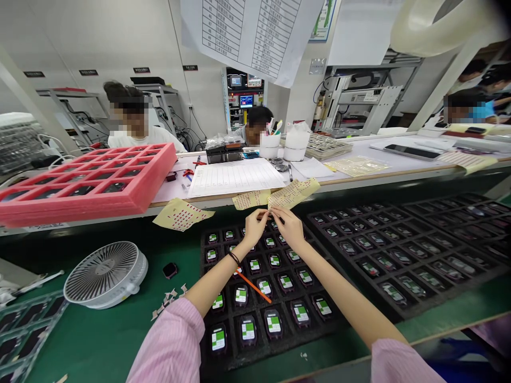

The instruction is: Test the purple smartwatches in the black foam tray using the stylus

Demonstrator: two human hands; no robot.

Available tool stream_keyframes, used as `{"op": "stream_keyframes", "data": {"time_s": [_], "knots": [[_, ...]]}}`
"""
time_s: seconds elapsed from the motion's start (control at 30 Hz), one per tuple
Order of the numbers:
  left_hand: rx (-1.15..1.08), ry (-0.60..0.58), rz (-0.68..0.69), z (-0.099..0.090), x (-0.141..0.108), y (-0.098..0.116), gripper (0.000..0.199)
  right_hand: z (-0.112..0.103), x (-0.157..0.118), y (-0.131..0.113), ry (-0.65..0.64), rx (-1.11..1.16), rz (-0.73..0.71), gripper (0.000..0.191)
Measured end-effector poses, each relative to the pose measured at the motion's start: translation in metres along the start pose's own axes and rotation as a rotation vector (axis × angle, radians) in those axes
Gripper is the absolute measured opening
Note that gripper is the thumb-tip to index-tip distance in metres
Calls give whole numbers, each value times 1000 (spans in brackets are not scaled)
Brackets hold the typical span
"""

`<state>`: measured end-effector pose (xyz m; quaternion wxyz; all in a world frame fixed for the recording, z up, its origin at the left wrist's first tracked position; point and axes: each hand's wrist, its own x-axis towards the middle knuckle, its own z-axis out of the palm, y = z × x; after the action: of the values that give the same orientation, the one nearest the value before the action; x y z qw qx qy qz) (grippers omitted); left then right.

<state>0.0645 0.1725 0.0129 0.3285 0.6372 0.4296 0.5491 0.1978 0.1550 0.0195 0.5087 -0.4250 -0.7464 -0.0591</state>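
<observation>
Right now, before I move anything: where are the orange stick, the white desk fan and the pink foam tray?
Orange stick (253, 286): head view, on its middle.
White desk fan (104, 268): head view, on the centre of its grille.
Pink foam tray (159, 178): head view, on its right-hand wall.

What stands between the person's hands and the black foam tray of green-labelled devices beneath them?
Nothing visible does. The left hand and right hand hang directly over the tray's top rows, above the black foam tray. The yellow sticker sheet they pinch rises away from the tray, beyond their fingertips.
</observation>
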Motion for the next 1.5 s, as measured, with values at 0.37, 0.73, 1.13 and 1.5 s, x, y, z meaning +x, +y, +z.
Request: {"op": "stream_keyframes", "data": {"time_s": [0.37, 0.73, 1.13, 1.5], "knots": [[80, -1, 83, 0, -1, 8, 13, 4, 0, 3, -15, -31, -3, 30], [109, 43, 102, 7, 0, 9, 12, 2, 1, 2, -8, 2, -13, 31], [139, 37, 115, 6, -2, 10, 14, 5, -1, 8, -11, 7, 3, 31], [118, 38, 110, 7, -5, 12, 12, 2, 0, 9, -25, 24, -3, 30]]}}
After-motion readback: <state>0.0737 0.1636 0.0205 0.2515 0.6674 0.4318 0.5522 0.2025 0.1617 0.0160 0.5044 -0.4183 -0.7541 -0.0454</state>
